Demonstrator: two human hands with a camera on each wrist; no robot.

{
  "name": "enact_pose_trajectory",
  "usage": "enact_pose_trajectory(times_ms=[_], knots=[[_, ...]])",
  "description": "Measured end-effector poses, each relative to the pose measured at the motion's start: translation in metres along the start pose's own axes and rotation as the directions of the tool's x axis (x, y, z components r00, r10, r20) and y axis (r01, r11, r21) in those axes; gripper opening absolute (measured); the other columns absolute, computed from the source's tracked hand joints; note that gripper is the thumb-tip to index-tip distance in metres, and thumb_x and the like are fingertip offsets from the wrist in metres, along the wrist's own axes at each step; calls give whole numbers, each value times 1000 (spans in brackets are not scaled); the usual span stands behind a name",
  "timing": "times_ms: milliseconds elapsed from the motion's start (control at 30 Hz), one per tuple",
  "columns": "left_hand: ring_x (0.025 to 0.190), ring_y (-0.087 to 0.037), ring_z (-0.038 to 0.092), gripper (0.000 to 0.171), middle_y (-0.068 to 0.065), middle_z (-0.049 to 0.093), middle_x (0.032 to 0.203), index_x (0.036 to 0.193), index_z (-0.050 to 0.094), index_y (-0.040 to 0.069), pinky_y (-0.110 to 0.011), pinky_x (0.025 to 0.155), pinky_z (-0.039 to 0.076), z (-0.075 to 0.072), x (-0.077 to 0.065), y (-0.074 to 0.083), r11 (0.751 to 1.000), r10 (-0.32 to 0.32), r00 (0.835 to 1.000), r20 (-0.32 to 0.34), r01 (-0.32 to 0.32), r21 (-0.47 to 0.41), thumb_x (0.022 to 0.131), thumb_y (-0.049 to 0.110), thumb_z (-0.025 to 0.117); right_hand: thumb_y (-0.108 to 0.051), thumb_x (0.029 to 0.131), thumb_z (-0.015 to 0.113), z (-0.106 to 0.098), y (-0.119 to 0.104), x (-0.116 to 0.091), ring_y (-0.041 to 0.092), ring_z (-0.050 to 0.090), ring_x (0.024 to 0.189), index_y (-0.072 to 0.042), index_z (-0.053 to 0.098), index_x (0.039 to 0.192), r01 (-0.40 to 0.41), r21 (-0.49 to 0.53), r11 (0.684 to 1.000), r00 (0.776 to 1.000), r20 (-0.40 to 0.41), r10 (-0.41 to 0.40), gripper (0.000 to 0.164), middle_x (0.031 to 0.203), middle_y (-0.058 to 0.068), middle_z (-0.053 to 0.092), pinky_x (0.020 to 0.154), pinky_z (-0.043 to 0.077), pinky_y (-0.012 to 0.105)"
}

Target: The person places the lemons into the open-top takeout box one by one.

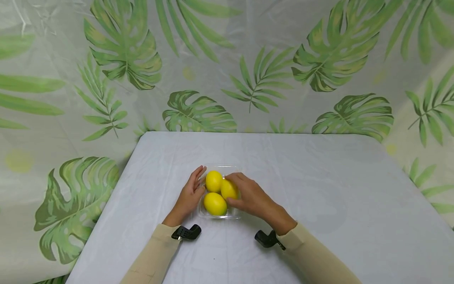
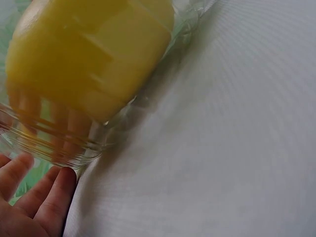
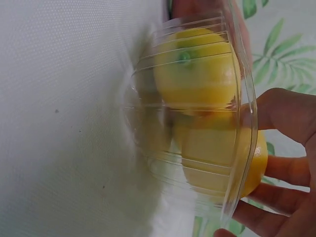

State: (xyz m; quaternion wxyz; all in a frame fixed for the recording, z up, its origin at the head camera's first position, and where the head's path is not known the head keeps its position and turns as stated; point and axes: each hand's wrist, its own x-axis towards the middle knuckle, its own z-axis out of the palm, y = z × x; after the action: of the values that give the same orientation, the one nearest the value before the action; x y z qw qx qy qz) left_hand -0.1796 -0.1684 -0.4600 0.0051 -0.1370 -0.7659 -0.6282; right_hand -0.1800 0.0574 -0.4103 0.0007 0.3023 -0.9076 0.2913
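A clear plastic container (image 1: 232,216) sits on the table with three yellow lemons in it: a far one (image 1: 214,181), a near one (image 1: 215,204) and one at the right (image 1: 228,190). My right hand (image 1: 253,195) holds the right lemon, thumb on its near side and fingers around its far side. The right wrist view shows that lemon (image 3: 259,165) partly above the container rim. My left hand (image 1: 189,198) stands along the container's left side with fairly straight fingers. In the left wrist view its fingertips (image 2: 64,180) are at the clear wall; the exact contact is unclear.
A white cloth covers the table (image 1: 319,189). Behind it hangs a pale backdrop (image 1: 262,23) printed with green leaves. A black wrist camera (image 1: 189,232) is on the left forearm and another black camera (image 1: 266,239) on the right.
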Motion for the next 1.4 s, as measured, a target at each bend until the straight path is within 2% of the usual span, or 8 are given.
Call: enact_pose_trajectory(times_ms=[133, 233, 500, 800, 1067, 1400], knots=[[138, -39, 33, 62, -18, 26, 156, 152, 19, 2, -50, 115, 21, 0, -5, 16, 1000, -5, 1000, 15, 5, 12, 94, -7, 40, -24, 82, 76, 2, 0, -1, 22, 57, 111, -5, 55, 131, -9, -13, 1000, 1000, 10, 9, 57, 131, 7, 56, 95, 49, 38], [138, -38, 33, 62, -17, 26, 156, 152, 19, 3, -49, 115, 22, 1, -6, 20, 1000, -13, 1000, 18, 13, 22, 95, -7, 40, -24, 81, 76, 3, 1, -1, 22, 58, 111, -4, 56, 130, -7, -28, 1000, 1000, 9, 7, 57, 130, 8, 58, 95, 49, 38], [138, -38, 33, 62, -16, 26, 156, 152, 19, 4, -49, 115, 21, 1, -6, 20, 1000, -13, 1000, 16, 12, 12, 95, -7, 40, -25, 80, 78, 4, 2, 0, 24, 59, 110, -4, 58, 127, 12, -72, 997, 1000, -1, -12, 55, 127, 9, 61, 95, 50, 38], [138, -37, 34, 62, -16, 27, 156, 152, 19, 5, -48, 115, 22, 0, -6, 20, 1000, -16, 1000, 15, 15, 23, 95, -6, 41, -28, 81, 77, 7, 0, 1, 25, 59, 109, -5, 59, 126, 0, -138, 990, 1000, 20, 2, 54, 127, 9, 62, 94, 47, 45], [138, -36, 34, 62, -16, 26, 156, 152, 19, 2, -47, 115, 23, 0, -5, 19, 1000, -14, 1000, 17, 14, 27, 95, -6, 41, -30, 82, 76, 7, -1, 2, 25, 57, 113, -7, 58, 127, -26, -149, 988, 999, 38, 32, 54, 130, 8, 60, 91, 46, 48], [138, -36, 35, 62, -16, 27, 156, 152, 19, 5, -47, 115, 22, 0, -5, 21, 999, -20, 1000, 12, 20, 34, 96, -5, 41, -31, 81, 77, 7, -1, 4, 25, 58, 111, -8, 59, 126, -29, -147, 989, 999, 41, 35, 53, 128, 7, 61, 90, 47, 47]])
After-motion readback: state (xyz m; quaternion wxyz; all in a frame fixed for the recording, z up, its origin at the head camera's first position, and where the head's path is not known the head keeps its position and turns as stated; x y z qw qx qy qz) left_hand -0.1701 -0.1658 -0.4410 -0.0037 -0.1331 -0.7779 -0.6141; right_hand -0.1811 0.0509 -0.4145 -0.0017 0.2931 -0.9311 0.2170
